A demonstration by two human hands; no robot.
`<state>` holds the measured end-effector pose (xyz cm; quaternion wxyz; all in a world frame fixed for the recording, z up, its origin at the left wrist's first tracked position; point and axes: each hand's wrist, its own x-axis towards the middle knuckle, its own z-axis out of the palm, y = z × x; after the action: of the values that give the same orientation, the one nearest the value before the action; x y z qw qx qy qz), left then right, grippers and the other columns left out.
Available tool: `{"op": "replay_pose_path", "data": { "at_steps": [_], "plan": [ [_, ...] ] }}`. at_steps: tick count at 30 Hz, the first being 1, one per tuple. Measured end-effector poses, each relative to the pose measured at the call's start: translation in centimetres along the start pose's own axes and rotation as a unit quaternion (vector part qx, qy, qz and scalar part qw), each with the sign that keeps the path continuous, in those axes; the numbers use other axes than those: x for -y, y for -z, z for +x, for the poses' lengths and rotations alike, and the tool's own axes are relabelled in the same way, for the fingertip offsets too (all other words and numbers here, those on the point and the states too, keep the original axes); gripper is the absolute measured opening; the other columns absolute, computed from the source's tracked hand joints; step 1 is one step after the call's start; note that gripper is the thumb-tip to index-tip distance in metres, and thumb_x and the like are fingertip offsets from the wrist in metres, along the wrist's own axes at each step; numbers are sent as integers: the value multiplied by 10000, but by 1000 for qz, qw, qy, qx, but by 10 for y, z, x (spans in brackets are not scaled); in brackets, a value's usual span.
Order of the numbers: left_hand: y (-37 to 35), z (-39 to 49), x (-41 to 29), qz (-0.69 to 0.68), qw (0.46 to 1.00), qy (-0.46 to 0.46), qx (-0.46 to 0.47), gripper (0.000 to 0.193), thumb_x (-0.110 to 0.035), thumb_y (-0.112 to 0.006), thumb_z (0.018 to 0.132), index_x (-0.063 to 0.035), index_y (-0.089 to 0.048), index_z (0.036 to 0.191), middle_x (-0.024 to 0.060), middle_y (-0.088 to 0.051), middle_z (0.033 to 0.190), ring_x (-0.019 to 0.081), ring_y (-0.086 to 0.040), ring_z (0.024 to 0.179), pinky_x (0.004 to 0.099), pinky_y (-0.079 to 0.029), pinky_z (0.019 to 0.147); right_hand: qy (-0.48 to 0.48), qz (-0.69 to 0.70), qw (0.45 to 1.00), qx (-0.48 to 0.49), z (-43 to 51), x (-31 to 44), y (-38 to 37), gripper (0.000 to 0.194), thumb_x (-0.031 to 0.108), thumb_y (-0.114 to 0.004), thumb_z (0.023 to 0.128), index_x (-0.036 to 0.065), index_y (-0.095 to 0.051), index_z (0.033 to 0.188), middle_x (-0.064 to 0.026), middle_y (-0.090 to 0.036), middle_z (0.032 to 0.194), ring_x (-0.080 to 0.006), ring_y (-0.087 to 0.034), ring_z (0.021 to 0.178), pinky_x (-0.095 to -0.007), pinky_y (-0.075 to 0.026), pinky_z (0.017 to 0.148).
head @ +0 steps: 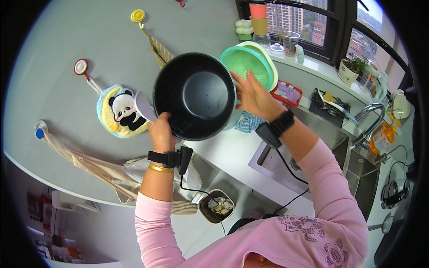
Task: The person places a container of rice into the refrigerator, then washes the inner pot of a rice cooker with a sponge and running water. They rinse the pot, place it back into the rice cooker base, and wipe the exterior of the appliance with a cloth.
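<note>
A black inner cooking pot [209,90] is held up before me, its mouth tilted towards my view. Drops and wet marks show on its dark inside. My left hand [162,134] grips the lower left of its rim, thumb over the edge. A white scoop or rice paddle [144,106] sticks out beside that hand; its handle end is hidden, apparently in the same grasp. My right hand [256,97] is at the pot's right side, fingers spread with the tips at the outer wall. Whether it bears weight is unclear.
Green colanders [246,63] stand behind the pot, near a red basket [295,95] and a blue-white cloth [249,122]. At right are the sink [335,144] and faucet [368,110]. A panda towel [124,112] hangs on the wall. Below stands a waste bin [216,219].
</note>
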<state>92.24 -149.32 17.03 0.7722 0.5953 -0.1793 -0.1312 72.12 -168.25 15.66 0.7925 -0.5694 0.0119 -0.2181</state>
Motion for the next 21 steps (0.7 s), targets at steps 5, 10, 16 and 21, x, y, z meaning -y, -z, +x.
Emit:
{"op": "replay_pose_path", "data": {
  "at_steps": [5,10,16,21],
  "plan": [
    [-31,-27,30,4,996,-11,88,140,-5,-621,716,22,-580,847,18,-555,733,135,-518,647,288,-412,592,-61,14,998,2,-82,15,9,656,398,-456,975,210,-109,1498,-38,-352,1428,-236,-479,1218,-428,-552,825],
    [-78,-57,48,24,978,-10,207,155,-25,-586,758,26,-587,904,27,-579,812,132,-542,715,286,-443,654,3,27,990,-139,-179,18,22,808,518,-527,903,209,-90,1509,-77,-310,1464,-278,-330,1336,-500,-404,981],
    [-157,-152,80,18,893,96,439,228,25,-535,742,52,-592,962,42,-607,887,130,-563,778,258,-451,721,-62,-303,879,-364,-311,34,-7,855,304,-583,884,127,-11,1494,-148,-509,1264,-190,-590,810,-308,-512,617],
    [-214,-277,88,-75,799,168,573,156,-78,-620,853,1,-589,984,10,-588,881,95,-541,812,235,-423,746,-99,-274,776,-560,-433,47,-35,673,245,-452,891,91,-131,1461,-115,-590,973,-131,-574,574,-265,-526,535]
  ]
}}
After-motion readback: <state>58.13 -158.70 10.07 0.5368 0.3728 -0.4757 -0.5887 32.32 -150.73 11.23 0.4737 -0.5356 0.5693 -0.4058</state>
